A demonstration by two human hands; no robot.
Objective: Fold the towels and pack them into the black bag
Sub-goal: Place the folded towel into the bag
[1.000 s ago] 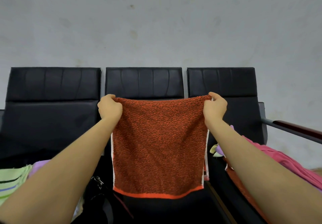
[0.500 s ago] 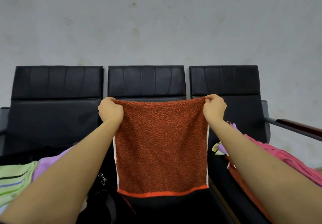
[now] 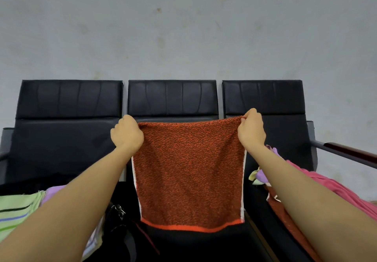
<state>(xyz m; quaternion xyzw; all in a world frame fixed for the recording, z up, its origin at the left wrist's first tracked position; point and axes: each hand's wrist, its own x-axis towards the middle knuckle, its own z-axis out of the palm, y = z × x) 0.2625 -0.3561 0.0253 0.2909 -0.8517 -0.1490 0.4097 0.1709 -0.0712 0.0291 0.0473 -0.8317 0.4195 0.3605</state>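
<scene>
An orange-red towel [image 3: 188,172] with a bright orange bottom hem hangs flat in front of the middle seat. My left hand [image 3: 126,134] grips its top left corner. Its top right corner is pinched by my right hand [image 3: 252,131]. The towel looks doubled, with white side edges showing. The black bag [image 3: 117,233], with a metal zip pull, lies low on the seat at the lower left, partly hidden by my left forearm.
Three black chairs [image 3: 67,106] stand in a row against a grey wall. Green striped and lilac towels [image 3: 14,214] lie on the left seat. Pink, rust and lilac cloths [image 3: 334,190] are piled on the right seat, beside a dark armrest [image 3: 346,151].
Both hands have stayed on the towel's top corners and held it spread. The view has tilted slightly and the hands sit a little lower against the chair backs.
</scene>
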